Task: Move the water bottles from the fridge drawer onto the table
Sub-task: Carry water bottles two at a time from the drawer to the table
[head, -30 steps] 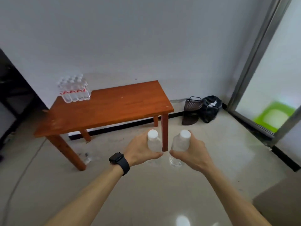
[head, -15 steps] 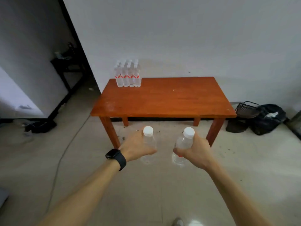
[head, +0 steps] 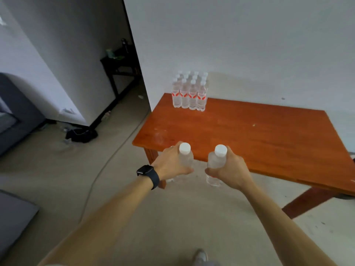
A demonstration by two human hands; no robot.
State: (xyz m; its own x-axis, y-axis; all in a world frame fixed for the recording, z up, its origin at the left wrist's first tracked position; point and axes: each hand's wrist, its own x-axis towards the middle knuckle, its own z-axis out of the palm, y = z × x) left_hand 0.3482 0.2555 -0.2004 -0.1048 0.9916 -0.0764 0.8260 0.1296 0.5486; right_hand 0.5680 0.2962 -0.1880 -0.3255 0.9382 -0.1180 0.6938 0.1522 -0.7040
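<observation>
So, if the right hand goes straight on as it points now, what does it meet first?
Probably the table at its near edge; depth is unclear, and the right hand, gripping a bottle, may clear it.

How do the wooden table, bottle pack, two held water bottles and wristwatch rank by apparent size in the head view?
1. Wooden table
2. Bottle pack, though farther away
3. Left-hand water bottle and right-hand water bottle, alike
4. Wristwatch
</observation>
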